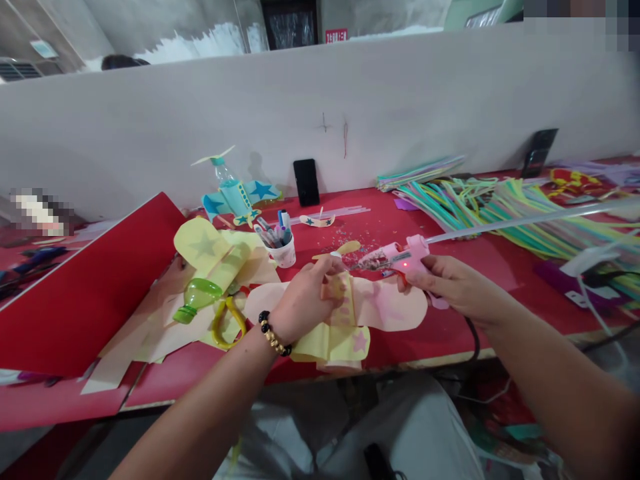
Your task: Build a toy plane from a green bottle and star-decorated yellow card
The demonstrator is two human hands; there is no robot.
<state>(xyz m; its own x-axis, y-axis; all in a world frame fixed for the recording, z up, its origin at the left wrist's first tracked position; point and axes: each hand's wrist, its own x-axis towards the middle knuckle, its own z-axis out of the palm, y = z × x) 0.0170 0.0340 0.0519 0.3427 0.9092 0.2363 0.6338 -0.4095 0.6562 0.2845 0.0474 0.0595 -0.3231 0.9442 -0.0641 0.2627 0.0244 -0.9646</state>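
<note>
My right hand (453, 283) grips a pink hot glue gun (400, 259), with a glue stick running out of its back and a red light showing. My left hand (305, 300) pinches a cut-out of pale yellow and pink paper (345, 327) with star shapes on it. The gun's nozzle points toward a small yellow paper piece (340, 249) just above my left fingers. A beaded bracelet (273, 333) circles my left wrist. Left of my hand lie yellow-handled scissors (227, 322), a green plastic bottle (199, 300) and yellow paper pieces (203, 247).
The red tabletop (440, 327) carries a finished bottle airplane model (233, 193), a cup of markers (277, 243), a black phone (306, 182) and many coloured paper strips (500, 213). A grey partition (320, 113) stands behind. A red board (85, 287) lies at the left.
</note>
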